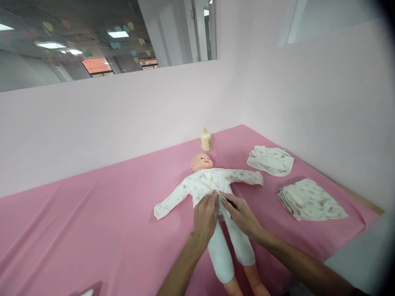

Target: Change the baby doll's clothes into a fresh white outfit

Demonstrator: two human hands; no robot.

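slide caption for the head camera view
A doll in a printed shirt lies on pink cloth, left hand and right hand at its front.

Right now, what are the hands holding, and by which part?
The left hand and right hand seem to pinch the doll's patterned shirt by its front edge, near the waist.

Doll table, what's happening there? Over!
Left hand and right hand together at the shirt front. Doll lying on its back. Bottle beyond it, out of the way.

white top (pixel 198 186), perhaps animal-printed, pink sheet (pixel 108 218)
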